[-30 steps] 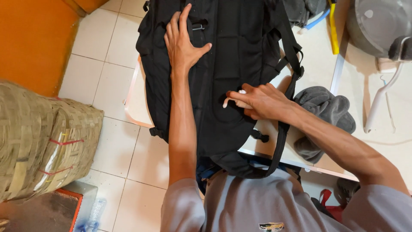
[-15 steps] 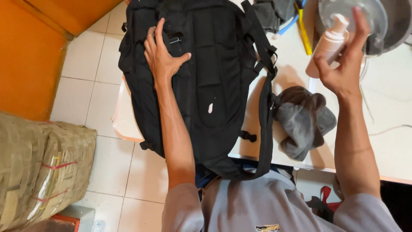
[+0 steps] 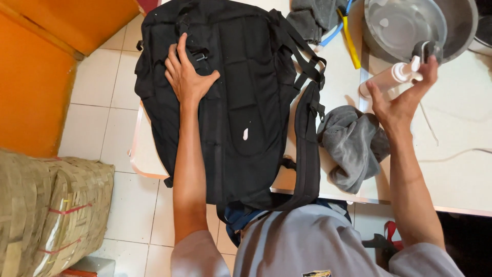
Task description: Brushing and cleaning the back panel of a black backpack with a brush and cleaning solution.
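Black backpack [image 3: 230, 102] is lying across the white table [image 3: 461, 169], overhanging its left edge. I'm pressing my left hand [image 3: 187, 77] flat and open on it while my right hand [image 3: 402, 100] is gripping a pump bottle [image 3: 392, 78]. I judge dispensing onto the white smear [image 3: 245, 134] comes next; grey cloth [image 3: 353, 146] and steel bowl [image 3: 410, 23] are crowding the right.

A home room: tiled floor [image 3: 97, 87], white table [image 3: 461, 169]; steel bowl [image 3: 410, 20], woven basket [image 3: 46, 210].

Grey cloth [image 3: 353, 146] on table [image 3: 461, 169]; metal bowl [image 3: 410, 23]; woven sack [image 3: 46, 210].
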